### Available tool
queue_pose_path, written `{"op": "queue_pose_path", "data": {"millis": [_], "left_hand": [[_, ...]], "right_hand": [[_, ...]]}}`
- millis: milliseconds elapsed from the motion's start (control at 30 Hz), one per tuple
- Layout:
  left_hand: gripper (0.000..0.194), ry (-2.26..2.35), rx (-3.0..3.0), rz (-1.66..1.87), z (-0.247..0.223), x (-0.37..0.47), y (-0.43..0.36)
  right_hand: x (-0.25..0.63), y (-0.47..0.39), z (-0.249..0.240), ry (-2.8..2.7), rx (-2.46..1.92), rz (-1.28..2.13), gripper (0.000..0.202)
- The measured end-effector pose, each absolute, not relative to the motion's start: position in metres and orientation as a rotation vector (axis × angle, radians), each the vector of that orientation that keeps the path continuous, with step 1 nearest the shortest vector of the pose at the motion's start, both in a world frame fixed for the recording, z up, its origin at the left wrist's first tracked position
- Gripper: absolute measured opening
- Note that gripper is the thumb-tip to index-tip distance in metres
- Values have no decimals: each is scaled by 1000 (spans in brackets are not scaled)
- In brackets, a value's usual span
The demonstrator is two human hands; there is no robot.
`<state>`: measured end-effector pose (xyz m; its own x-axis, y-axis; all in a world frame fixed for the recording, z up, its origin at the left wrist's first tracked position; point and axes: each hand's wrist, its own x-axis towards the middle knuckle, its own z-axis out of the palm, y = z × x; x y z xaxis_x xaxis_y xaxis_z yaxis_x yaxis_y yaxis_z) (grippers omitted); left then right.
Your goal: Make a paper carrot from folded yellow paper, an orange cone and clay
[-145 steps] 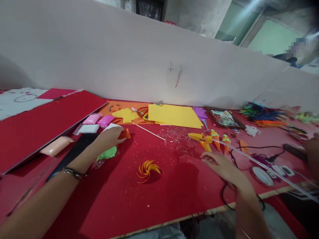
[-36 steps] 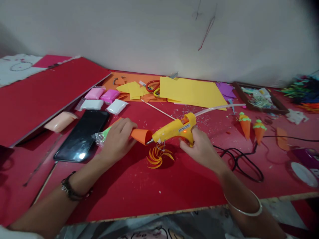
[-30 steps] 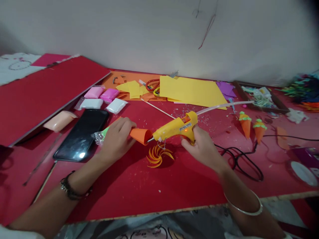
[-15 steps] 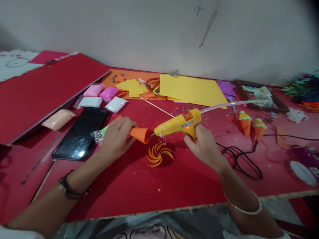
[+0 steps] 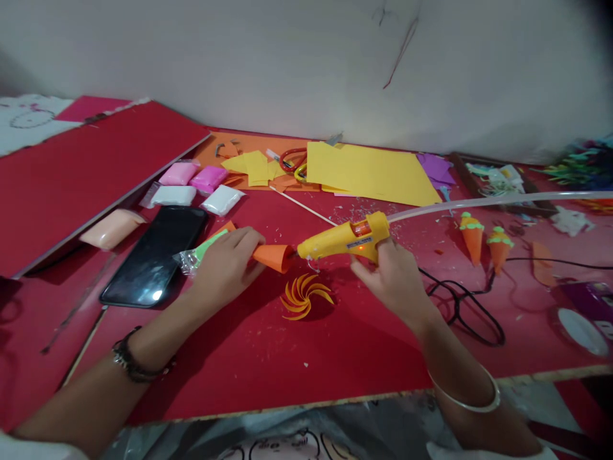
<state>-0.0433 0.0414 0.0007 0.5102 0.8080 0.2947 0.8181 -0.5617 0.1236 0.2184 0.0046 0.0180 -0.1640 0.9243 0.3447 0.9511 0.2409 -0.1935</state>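
Observation:
My left hand (image 5: 228,262) is closed around an orange paper cone (image 5: 272,257), its open mouth facing right. In my right hand (image 5: 395,275) is a yellow hot glue gun (image 5: 342,240), gripped by its handle, with an orange light lit on its side. The gun's nozzle is at the mouth of the cone, its tip inside the rim. A long clear glue stick (image 5: 460,203) sticks out of the gun's back. Just below the nozzle, a curled yellow paper swirl (image 5: 305,298) lies on the red table (image 5: 268,370).
A black phone (image 5: 156,255) and several clay packets (image 5: 223,200) lie at left. Behind are yellow paper sheets (image 5: 373,171) and red-handled scissors (image 5: 292,160). Two small decorated cones (image 5: 472,239) stand at right, near a black cord (image 5: 460,306) and a brown tray (image 5: 531,185).
The glue gun has tilted closer to level, and its glue stick now reaches further right in view. The orange cone has shifted slightly right and turned flatter.

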Motion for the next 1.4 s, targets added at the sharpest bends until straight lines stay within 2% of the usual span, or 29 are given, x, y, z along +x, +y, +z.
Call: {"op": "queue_pose_path", "data": {"millis": [100, 200, 467, 767, 1033, 1200, 1400], "left_hand": [[11, -1534, -2718, -385, -1, -43, 40], [10, -1584, -2699, -297, -1, -42, 39], [7, -1574, -2725, -137, 0, -42, 39], [9, -1610, -2764, -137, 1, -41, 39], [16, -1740, -2916, -56, 7, -38, 39], [19, -1792, -3040, -141, 7, -38, 40], [20, -1743, -3174, -249, 7, -40, 40]], "right_hand": [[218, 4, 15, -2142, -1725, -135, 36], [217, 3, 15, -2165, -1709, -141, 42], [216, 4, 16, -2252, -1681, -64, 31], [217, 3, 19, -2299, -1677, -145, 24], [215, 2, 24, -2321, -1742, -119, 23], [214, 2, 25, -2317, -1763, -140, 22], [214, 2, 23, -2293, -1754, -202, 31]]}}
